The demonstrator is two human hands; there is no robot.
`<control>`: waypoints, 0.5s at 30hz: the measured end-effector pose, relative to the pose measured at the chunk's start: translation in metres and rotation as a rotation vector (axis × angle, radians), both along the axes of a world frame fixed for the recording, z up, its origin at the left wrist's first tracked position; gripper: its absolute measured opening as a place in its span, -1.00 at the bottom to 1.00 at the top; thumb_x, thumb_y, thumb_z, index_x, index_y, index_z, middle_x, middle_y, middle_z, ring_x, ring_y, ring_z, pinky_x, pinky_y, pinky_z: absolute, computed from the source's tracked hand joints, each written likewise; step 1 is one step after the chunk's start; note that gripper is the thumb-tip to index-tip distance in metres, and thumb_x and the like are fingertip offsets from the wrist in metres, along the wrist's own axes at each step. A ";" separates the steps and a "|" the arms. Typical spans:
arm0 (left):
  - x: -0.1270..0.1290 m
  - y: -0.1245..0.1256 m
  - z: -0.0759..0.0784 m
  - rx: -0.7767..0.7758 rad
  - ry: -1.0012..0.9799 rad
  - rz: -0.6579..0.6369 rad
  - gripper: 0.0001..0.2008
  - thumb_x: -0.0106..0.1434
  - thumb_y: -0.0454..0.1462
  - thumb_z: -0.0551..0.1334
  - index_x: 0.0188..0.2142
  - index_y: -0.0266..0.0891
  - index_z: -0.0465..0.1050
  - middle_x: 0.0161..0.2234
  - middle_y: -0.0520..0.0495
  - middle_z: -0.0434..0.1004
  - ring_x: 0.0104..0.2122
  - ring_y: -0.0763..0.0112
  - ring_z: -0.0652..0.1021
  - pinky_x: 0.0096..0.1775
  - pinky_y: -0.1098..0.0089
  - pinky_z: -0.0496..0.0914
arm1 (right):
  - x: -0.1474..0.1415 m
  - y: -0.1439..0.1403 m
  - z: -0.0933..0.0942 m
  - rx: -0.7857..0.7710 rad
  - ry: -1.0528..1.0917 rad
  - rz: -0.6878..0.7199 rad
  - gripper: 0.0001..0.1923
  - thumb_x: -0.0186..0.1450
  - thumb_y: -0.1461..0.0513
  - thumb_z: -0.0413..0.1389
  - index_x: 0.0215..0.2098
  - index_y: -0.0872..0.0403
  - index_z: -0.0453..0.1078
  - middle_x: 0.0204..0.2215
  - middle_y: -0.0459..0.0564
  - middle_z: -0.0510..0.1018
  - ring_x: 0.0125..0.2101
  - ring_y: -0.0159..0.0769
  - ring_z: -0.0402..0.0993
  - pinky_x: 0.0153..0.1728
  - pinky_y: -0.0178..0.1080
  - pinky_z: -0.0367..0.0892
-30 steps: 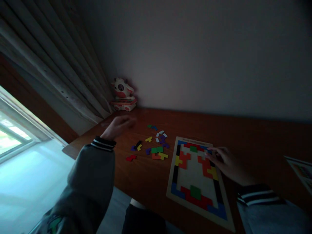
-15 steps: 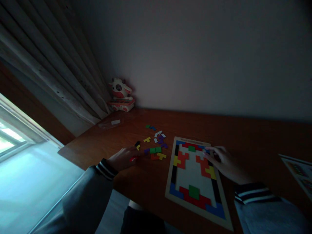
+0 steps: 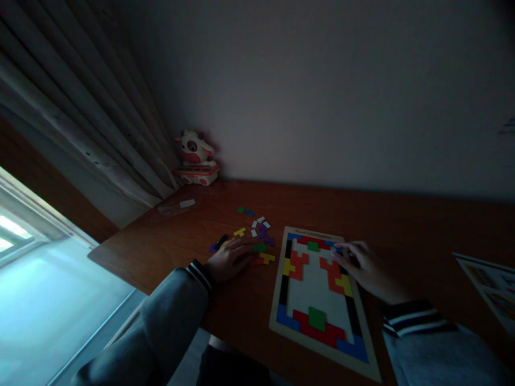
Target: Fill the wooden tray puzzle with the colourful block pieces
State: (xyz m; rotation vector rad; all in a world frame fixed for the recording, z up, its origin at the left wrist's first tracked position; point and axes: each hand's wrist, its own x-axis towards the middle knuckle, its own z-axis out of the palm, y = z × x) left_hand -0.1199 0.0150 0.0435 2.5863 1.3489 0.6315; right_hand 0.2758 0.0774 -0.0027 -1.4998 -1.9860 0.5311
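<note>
My left hand (image 3: 230, 260) lies palm down over a scatter of flat puzzle pieces, fingers stretched out and touching a green piece (image 3: 260, 247). It partly covers a red-orange piece (image 3: 256, 262) beside a yellow piece (image 3: 267, 258). A black piece (image 3: 221, 242) and a purple piece (image 3: 212, 248) lie just behind its knuckles. My right hand (image 3: 362, 265) rests at the right edge of the wooden puzzle board (image 3: 277, 300), thumb and fingers apart near the blue piece at its upper right corner. Coloured pieces line the board's frame; its pale middle shows.
Small white pieces (image 3: 254, 233), a yellow piece (image 3: 240, 232) and purple pieces (image 3: 262, 234) lie left of the board. A cow toy (image 3: 195, 161) stands at the back left by the curtain (image 3: 100, 118). A printed sheet (image 3: 488, 284) lies at the right.
My left hand has moved right, over the green pieces. A purple piece now shows left of the black one. My right hand stays at the board's edge. The view has shifted slightly.
</note>
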 end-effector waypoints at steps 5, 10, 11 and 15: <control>0.015 0.031 -0.005 -0.005 0.138 0.150 -0.19 0.19 0.17 0.19 0.31 -0.15 0.09 0.35 -0.22 -0.01 0.33 -0.03 0.03 0.28 -0.10 -0.03 | -0.003 -0.001 0.003 0.031 0.000 0.005 -0.45 0.24 -0.23 -0.02 -0.14 -0.02 0.47 -0.18 0.10 0.47 -0.19 -0.08 0.48 -0.11 -0.01 0.42; 0.026 0.051 -0.009 -0.081 0.174 0.130 -0.30 0.29 0.14 0.07 0.31 -0.10 0.09 0.35 -0.17 0.02 0.31 0.04 0.11 0.29 -0.07 -0.06 | -0.003 -0.002 0.006 0.035 -0.015 -0.002 -0.47 0.23 -0.22 -0.01 -0.15 -0.04 0.47 -0.20 0.08 0.48 -0.18 -0.07 0.49 -0.11 0.00 0.42; 0.026 0.051 -0.009 -0.074 0.174 0.118 -0.36 0.32 0.11 0.05 0.29 -0.10 0.13 0.33 -0.16 0.07 0.30 0.07 0.14 0.29 -0.05 -0.05 | -0.003 -0.002 0.006 0.033 -0.019 0.002 -0.48 0.24 -0.21 -0.01 -0.14 -0.05 0.47 -0.20 0.08 0.48 -0.18 -0.08 0.48 -0.10 0.00 0.41; 0.024 0.051 -0.007 0.085 0.170 0.270 -0.40 0.29 0.10 0.10 0.22 -0.12 0.26 0.28 -0.17 0.19 0.29 0.03 0.15 0.30 -0.07 -0.19 | -0.002 -0.002 0.005 0.013 -0.018 -0.005 -0.49 0.25 -0.20 0.00 -0.13 -0.05 0.47 -0.19 0.08 0.48 -0.17 -0.08 0.48 -0.10 -0.01 0.41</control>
